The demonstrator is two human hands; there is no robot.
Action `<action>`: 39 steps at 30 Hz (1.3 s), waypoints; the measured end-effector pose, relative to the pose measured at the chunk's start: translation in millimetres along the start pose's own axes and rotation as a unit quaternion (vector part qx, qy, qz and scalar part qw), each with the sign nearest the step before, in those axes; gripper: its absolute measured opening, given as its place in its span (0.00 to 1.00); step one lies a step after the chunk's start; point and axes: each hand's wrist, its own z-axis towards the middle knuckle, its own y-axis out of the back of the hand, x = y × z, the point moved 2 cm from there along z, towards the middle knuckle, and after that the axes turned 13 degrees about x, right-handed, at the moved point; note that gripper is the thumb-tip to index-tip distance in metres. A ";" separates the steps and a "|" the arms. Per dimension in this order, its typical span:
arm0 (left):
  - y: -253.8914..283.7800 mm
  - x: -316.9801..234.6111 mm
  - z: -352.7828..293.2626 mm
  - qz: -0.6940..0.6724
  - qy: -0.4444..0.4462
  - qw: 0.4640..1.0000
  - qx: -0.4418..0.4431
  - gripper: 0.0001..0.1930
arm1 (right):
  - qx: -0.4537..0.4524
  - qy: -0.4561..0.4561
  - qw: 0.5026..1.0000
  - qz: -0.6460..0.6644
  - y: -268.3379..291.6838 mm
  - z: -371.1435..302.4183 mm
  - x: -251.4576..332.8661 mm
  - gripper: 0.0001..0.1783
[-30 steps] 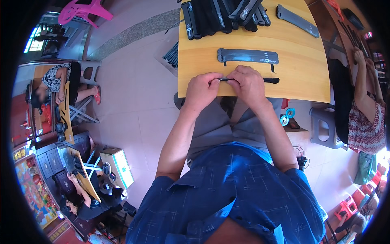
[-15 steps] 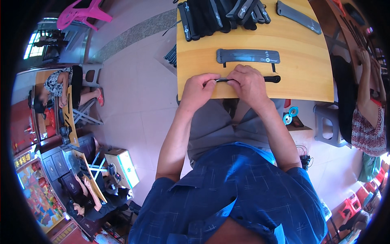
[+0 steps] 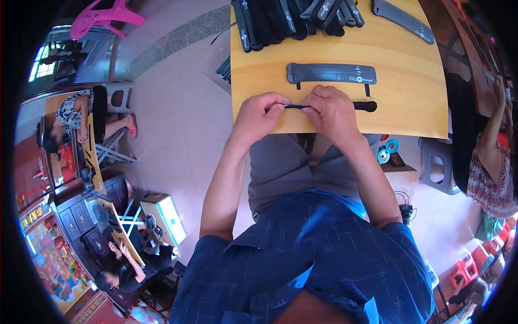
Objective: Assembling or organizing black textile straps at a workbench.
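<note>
Near the front edge of the wooden table (image 3: 259, 75), both hands hold one narrow black strap (image 3: 366, 106). My left hand (image 3: 258, 116) pinches its left end between thumb and fingers. My right hand (image 3: 333, 112) is closed over its middle, fingers curled down, and the rounded end sticks out to the right. A short stretch of the strap shows between the hands; the rest is hidden under my fingers. Just beyond lies a flat grey strap bundle (image 3: 332, 73) with pale printing, two small black tabs poking from its near side.
A heap of black and grey straps (image 3: 291, 21) covers the far side of the table. A single grey strap (image 3: 403, 20) lies at the far right. A grey stool (image 3: 438, 164) stands to the right. Other people sit at tables on the left and right.
My left hand has shifted slightly left, with a little more strap showing between the hands. The right hand keeps its hold. The view has moved slightly.
</note>
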 end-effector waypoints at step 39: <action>-69.0 -67.9 -61.6 0.041 -0.154 0.987 -0.038 0.10 | -0.072 -0.190 0.770 0.605 -34.7 -95.9 37.5 0.24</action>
